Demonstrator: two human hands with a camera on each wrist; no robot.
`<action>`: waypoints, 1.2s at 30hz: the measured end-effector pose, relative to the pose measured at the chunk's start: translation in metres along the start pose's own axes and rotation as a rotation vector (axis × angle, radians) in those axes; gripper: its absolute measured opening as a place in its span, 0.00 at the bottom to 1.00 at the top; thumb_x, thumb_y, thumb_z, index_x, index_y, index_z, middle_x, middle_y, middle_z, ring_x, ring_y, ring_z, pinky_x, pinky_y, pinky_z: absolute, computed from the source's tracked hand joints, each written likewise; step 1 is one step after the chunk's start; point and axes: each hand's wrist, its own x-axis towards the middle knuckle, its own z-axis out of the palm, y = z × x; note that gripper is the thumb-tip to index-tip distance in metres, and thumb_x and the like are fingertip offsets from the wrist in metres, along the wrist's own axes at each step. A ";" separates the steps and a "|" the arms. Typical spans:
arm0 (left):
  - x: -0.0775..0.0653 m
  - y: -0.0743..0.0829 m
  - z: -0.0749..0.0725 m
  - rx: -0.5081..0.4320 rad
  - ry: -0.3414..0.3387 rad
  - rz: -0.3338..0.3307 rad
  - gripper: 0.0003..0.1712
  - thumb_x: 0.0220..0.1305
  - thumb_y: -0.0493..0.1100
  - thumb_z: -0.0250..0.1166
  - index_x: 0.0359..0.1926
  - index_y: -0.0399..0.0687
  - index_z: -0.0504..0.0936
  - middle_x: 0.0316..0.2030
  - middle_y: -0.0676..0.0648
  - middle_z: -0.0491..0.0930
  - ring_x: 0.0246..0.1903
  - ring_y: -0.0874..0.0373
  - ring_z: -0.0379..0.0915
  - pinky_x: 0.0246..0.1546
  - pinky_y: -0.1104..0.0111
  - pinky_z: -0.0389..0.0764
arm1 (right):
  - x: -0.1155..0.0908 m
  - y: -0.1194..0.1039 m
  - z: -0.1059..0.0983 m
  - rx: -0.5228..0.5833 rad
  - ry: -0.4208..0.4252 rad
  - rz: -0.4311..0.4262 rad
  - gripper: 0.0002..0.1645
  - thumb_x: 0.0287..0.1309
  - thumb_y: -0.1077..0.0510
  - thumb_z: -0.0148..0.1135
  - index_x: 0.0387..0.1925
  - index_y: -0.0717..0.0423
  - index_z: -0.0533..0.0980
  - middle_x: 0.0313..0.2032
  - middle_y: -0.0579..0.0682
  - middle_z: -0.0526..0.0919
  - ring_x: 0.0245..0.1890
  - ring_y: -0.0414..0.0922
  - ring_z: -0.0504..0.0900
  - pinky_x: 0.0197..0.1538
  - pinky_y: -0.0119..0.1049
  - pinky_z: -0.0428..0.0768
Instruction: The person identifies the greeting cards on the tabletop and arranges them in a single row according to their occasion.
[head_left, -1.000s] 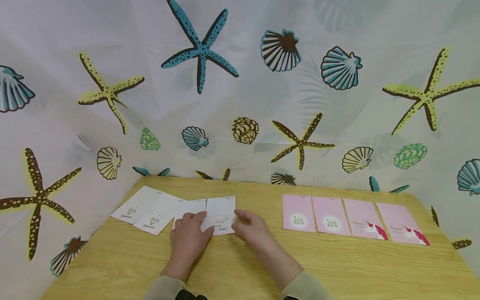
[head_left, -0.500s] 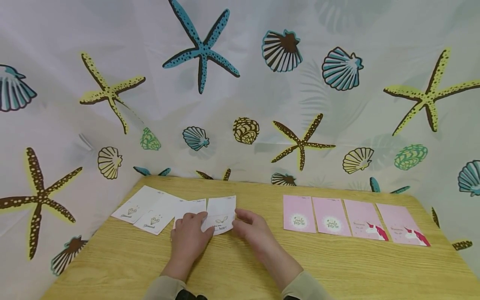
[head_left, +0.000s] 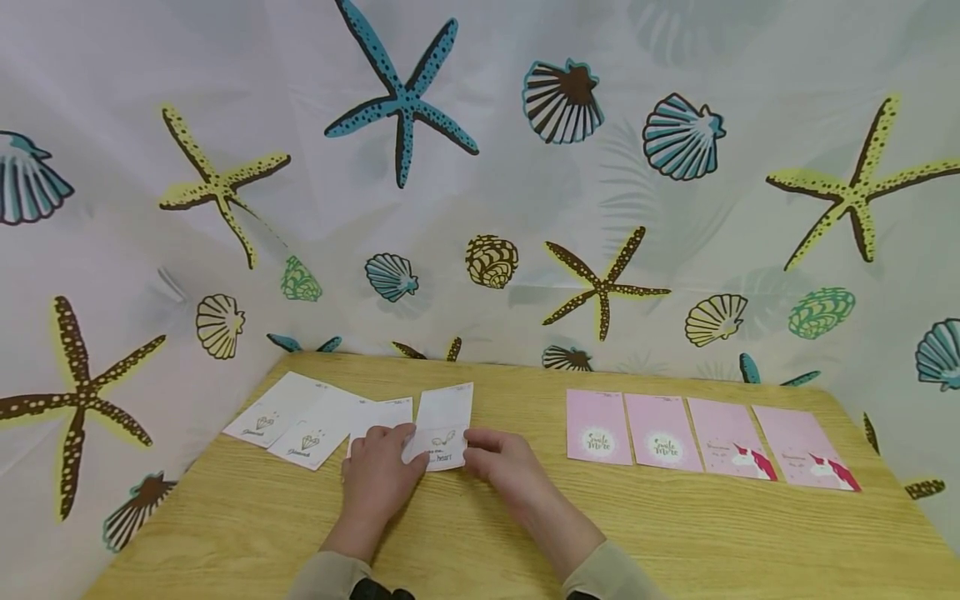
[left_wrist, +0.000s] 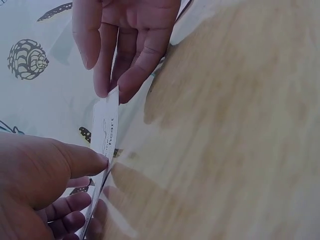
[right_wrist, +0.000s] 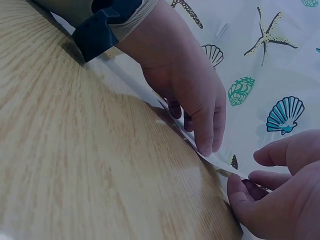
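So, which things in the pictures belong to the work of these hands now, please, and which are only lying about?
Job in hand:
Right hand, pinching the heart card's edge
White heart card
Left hand, thumb touching that card
Partly hidden white card, beneath the left hand

Apparently lying about:
Two white diamond cards
Two pink "Smile More" cards
Two pink unicorn cards

Your head view is bright over the counter (head_left: pixel 450 542); your wrist views look dimmer and hazier. In the left wrist one, your fingers (left_wrist: pixel 132 82) cast soft-edged shadows onto the counter.
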 end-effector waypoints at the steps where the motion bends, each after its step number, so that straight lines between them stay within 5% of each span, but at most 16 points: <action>1: 0.000 0.000 0.000 0.000 -0.004 -0.001 0.31 0.72 0.49 0.75 0.70 0.40 0.83 0.64 0.29 0.77 0.63 0.27 0.70 0.59 0.30 0.69 | 0.000 0.000 0.000 -0.001 0.001 0.001 0.28 0.75 0.65 0.65 0.71 0.72 0.77 0.65 0.63 0.83 0.58 0.50 0.84 0.63 0.45 0.82; 10: 0.002 -0.002 -0.002 -0.012 0.010 0.002 0.30 0.75 0.50 0.72 0.71 0.41 0.83 0.64 0.31 0.80 0.63 0.26 0.72 0.60 0.30 0.69 | -0.001 -0.002 0.000 -0.006 0.023 0.008 0.27 0.74 0.66 0.65 0.71 0.70 0.78 0.63 0.61 0.85 0.52 0.47 0.85 0.60 0.44 0.84; 22: 0.003 0.006 -0.004 -0.054 0.045 0.023 0.26 0.76 0.48 0.71 0.68 0.41 0.84 0.46 0.46 0.91 0.51 0.40 0.85 0.53 0.37 0.70 | -0.002 -0.006 -0.008 -0.003 0.078 -0.005 0.26 0.74 0.65 0.66 0.70 0.65 0.81 0.66 0.60 0.83 0.50 0.45 0.84 0.59 0.42 0.83; 36: 0.001 0.029 -0.001 -0.136 0.078 0.018 0.24 0.74 0.45 0.73 0.66 0.43 0.87 0.44 0.49 0.88 0.48 0.44 0.83 0.49 0.44 0.68 | -0.008 -0.014 -0.023 -0.013 0.143 -0.001 0.27 0.75 0.65 0.62 0.72 0.62 0.80 0.71 0.61 0.79 0.51 0.51 0.87 0.63 0.46 0.81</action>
